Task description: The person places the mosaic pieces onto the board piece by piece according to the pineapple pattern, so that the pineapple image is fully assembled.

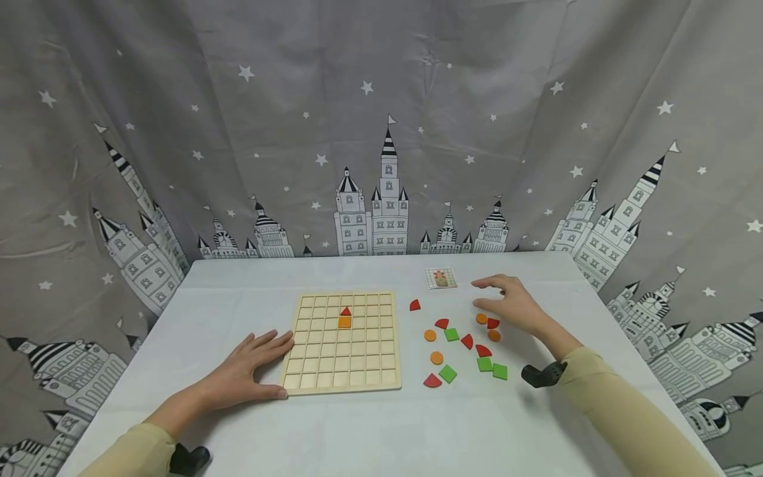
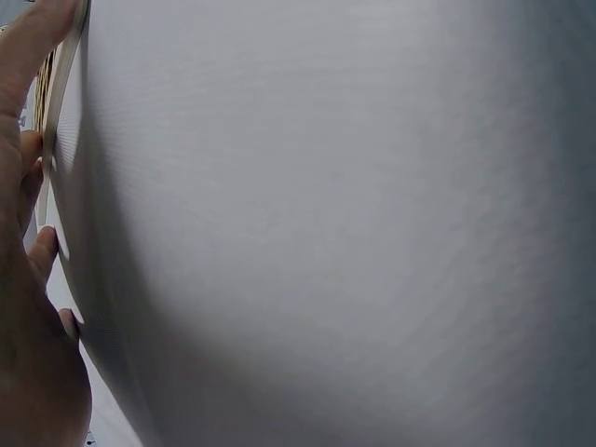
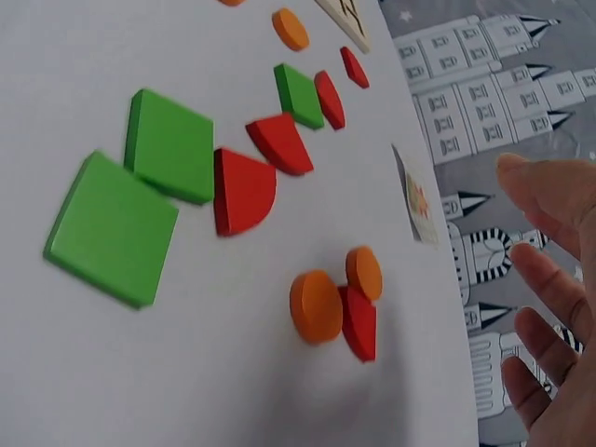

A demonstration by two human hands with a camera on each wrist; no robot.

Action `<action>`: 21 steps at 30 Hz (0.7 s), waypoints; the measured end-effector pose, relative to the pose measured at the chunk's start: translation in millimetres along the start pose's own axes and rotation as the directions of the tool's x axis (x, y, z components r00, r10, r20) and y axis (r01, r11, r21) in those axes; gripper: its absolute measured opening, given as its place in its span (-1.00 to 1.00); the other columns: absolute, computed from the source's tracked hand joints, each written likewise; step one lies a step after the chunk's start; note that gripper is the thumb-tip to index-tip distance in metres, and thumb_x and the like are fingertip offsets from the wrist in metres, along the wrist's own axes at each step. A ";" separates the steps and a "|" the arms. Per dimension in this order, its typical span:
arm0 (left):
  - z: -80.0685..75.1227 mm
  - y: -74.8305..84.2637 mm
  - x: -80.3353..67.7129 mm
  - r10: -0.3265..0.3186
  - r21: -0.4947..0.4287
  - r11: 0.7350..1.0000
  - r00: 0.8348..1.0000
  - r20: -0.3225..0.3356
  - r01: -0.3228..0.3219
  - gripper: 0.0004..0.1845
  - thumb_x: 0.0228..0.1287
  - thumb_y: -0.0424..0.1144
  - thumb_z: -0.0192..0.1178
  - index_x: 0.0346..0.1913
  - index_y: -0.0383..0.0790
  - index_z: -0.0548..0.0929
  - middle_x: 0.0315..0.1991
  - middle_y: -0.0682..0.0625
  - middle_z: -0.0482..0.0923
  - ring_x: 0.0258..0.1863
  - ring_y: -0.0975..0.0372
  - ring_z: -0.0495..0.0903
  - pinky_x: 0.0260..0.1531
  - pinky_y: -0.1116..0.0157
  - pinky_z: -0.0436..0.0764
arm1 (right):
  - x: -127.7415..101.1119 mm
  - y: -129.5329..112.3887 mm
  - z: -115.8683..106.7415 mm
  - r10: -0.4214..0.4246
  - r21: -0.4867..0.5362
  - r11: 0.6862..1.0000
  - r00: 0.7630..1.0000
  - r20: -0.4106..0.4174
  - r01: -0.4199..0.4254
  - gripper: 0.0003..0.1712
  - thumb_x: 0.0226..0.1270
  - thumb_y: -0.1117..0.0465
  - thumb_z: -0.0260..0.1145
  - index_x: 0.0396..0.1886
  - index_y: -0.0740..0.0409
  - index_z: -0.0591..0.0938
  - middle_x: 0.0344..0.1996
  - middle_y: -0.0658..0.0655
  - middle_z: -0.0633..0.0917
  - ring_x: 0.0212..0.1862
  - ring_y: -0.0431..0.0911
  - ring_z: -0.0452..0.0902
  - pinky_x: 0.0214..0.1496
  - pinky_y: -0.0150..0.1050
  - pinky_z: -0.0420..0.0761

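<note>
White table [image 1: 369,424] before a grey castle-print curtain [image 1: 238,132], a gridded board [image 1: 342,341] and loose coloured pieces on it.

Head view: left hand [image 1: 247,371] lies flat, fingers straight, against the board's near left edge; a red triangle [image 1: 346,311] sits on an orange square [image 1: 344,322] in the grid. Right hand [image 1: 512,306] hovers relaxed, gripping nothing, over an orange disc [image 1: 481,318] right of the board, a card [image 1: 441,278] beyond. Left wrist view: mostly tabletop; fingertips seem to touch the board's rim [image 2: 58,84]. Right wrist view: spread fingers [image 3: 549,279] empty, just beside the discs [image 3: 317,305] and green squares [image 3: 112,228].
</note>
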State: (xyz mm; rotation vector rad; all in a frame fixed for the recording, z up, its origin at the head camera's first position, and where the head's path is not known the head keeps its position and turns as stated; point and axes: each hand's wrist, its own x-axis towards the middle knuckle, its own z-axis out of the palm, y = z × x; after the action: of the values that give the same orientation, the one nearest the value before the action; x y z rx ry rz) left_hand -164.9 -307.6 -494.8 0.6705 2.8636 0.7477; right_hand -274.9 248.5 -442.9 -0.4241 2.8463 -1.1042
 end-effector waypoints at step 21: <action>-0.4 0.0 0.5 0.021 0.002 1.000 1.000 -0.005 -0.021 0.10 -0.01 0.40 0.43 0.54 -0.12 0.37 0.57 -0.01 0.23 0.56 -0.14 0.05 0.53 -0.24 -0.17 | -29.2 55.4 -18.3 -0.005 -0.050 0.999 1.000 0.025 0.006 -0.52 0.32 0.14 0.47 0.21 0.15 0.70 0.27 0.32 0.57 0.37 0.34 0.24 0.40 0.41 0.20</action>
State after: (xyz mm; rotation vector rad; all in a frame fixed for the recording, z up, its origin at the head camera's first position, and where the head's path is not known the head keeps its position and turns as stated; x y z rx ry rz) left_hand -165.5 -307.6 -494.5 0.7006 2.8662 0.7504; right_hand -262.6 307.6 -467.7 -0.4458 2.8582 -1.0237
